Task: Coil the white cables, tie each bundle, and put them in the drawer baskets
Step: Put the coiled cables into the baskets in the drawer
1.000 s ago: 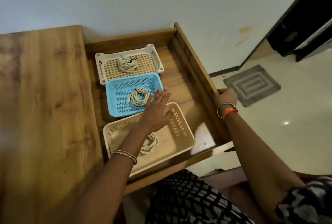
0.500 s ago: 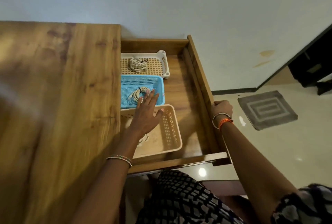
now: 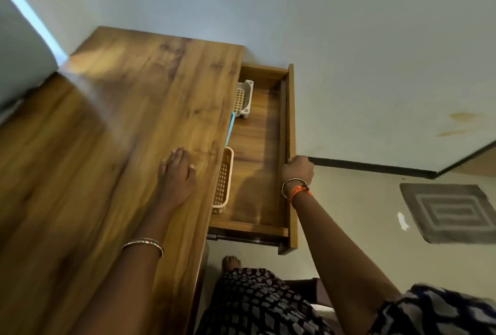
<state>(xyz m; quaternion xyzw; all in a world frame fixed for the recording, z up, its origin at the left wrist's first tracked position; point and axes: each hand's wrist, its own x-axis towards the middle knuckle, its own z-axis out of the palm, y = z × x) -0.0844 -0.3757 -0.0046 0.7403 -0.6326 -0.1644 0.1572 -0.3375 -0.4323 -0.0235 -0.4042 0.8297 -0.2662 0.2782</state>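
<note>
No readable brand or writing anywhere, just so you know. Compared with half a second ago your drawer (image 3: pixel 264 146) is pushed most of the way under the wooden desk top (image 3: pixel 120 146), so only slivers of the white basket (image 3: pixel 244 98), blue basket (image 3: pixel 230 129) and beige basket (image 3: pixel 224 180) show and the coiled cables are hidden. Your left hand (image 3: pixel 175 176) has come out of the drawer and lies flat with fingers straight on the desk, while your right hand (image 3: pixel 298 169) still grips the drawer's outer edge.
</note>
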